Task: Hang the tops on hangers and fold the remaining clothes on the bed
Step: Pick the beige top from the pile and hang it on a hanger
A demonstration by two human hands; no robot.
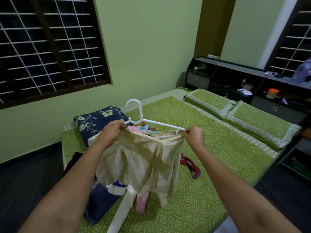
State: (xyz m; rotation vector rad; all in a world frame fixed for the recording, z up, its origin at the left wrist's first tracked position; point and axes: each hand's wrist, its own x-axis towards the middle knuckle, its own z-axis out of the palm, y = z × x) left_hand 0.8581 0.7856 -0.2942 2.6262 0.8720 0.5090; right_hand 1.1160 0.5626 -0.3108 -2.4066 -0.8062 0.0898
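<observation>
A cream top (139, 162) hangs in the air above the bed (210, 148), draped on a white plastic hanger (139, 115) whose hook points up. My left hand (113, 130) grips the top's left shoulder at the hanger's left end. My right hand (195, 136) pinches the fabric edge at the hanger's right end. Under the top lies a pile of loose clothes: a pink and turquoise piece (143, 128), a white piece (122, 206), a dark blue piece (99, 202), a pink piece (142, 203) and a red patterned cloth (190, 163).
A folded navy floral blanket (99, 121) lies at the bed's far left corner. Two green pillows (235, 110) lie along the dark headboard shelf (235, 78), which carries small items. A barred window (47, 47) fills the left wall. Dark floor surrounds the bed.
</observation>
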